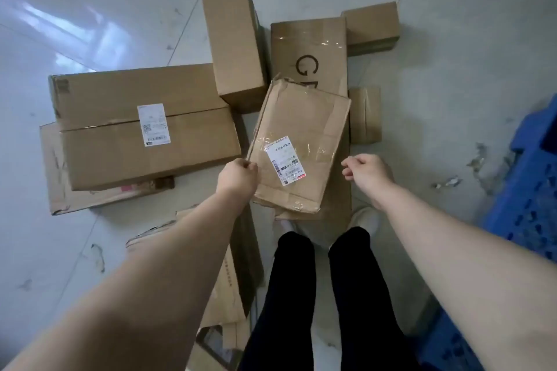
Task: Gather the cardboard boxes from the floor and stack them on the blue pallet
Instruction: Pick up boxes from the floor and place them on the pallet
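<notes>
Grey floor below, the crumpled box runs lengthwise away from the person; left grip pinches its left edge, right grip, loosely curled and empty, sits just beside its right edge.

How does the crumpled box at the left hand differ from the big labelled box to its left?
The crumpled box is dented and creased; the big box has flat faces. The crumpled box is smaller than the big box. The left hand grips the crumpled box at its edge; no hand touches the big box. Both are brown cardboard and labelled on top.
</notes>
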The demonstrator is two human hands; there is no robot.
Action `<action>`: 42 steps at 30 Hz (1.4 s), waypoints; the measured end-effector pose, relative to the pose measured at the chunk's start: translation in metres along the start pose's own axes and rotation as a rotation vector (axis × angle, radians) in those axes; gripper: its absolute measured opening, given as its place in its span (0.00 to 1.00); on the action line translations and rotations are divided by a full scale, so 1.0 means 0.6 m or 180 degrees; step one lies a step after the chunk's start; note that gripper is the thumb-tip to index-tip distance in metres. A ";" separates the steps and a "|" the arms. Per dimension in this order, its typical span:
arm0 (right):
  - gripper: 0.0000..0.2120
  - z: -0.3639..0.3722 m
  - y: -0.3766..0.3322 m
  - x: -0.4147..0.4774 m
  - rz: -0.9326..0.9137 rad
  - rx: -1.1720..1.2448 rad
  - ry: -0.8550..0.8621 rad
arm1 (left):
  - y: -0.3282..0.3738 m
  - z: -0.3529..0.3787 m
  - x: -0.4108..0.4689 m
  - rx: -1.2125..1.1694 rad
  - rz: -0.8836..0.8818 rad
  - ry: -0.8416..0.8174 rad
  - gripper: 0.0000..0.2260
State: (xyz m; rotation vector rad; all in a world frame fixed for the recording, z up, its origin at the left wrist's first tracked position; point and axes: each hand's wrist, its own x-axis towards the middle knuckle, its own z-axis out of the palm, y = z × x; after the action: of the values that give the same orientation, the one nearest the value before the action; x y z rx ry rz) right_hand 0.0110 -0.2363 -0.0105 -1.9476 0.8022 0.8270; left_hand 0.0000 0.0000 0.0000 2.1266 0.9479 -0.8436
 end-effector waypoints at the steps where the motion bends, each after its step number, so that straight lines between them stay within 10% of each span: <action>1: 0.11 0.008 0.005 0.027 0.0014 0.0041 -0.0008 | 0.001 0.016 0.024 -0.0015 -0.0045 -0.0004 0.14; 15: 0.31 0.148 0.110 0.266 0.0355 -0.0160 0.0054 | -0.029 0.159 0.300 0.0442 0.0017 0.0475 0.23; 22: 0.24 0.182 0.136 0.292 0.0432 -0.0043 -0.0157 | -0.043 0.177 0.332 -0.0275 -0.0056 0.0221 0.32; 42: 0.29 -0.021 0.194 0.193 0.0691 0.1079 0.0172 | 0.071 0.270 0.124 -0.0649 0.0000 -0.0346 0.22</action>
State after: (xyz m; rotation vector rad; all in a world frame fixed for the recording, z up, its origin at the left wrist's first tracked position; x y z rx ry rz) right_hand -0.0100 -0.3229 -0.1490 -1.6071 1.1235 0.7121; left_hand 0.0270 -0.1182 -0.1375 1.8884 0.9356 -0.8175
